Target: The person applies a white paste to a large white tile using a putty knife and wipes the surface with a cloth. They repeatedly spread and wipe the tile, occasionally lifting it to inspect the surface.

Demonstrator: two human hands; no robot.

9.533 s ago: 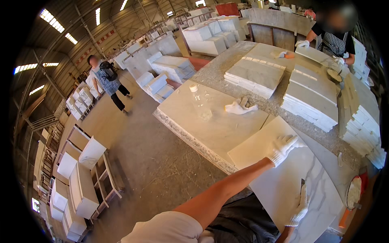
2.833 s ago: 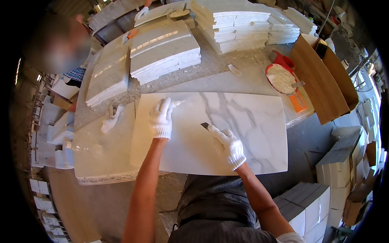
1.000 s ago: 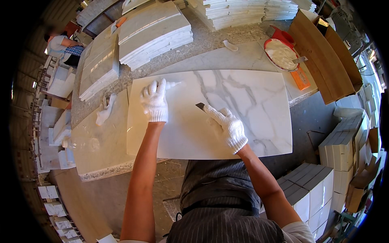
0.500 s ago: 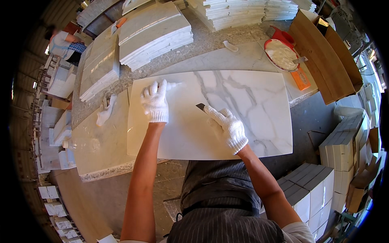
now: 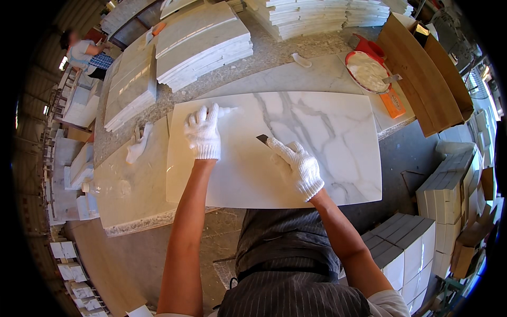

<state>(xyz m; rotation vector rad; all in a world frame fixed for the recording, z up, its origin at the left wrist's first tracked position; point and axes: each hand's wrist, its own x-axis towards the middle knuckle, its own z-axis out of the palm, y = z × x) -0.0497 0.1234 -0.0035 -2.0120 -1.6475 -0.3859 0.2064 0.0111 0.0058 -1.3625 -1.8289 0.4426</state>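
Note:
A white slab with grey marble veins (image 5: 338,153) lies in front of me, its near edge close to my body. My left hand (image 5: 202,129), in a white knit glove, rests on the slab's left part with its fingers somewhat apart, beside a whitish smear (image 5: 227,111). In my gloved right hand (image 5: 298,166) is a small scraper (image 5: 262,139). Only its dark blade end shows past the index finger; the rest is hidden in the grip. The blade points up and left over the middle of the slab.
A red-rimmed bowl of pale paste (image 5: 364,73) with a metal blade in it stands far right, beside an orange box (image 5: 392,103) and an open carton (image 5: 422,79). Stacked slabs (image 5: 203,45) line the back. A loose white glove (image 5: 138,143) lies left. Another person (image 5: 87,55) stands far left.
Both my hands and the scraper stay almost where they were. The person at far left has shifted slightly, with an arm now reaching forward.

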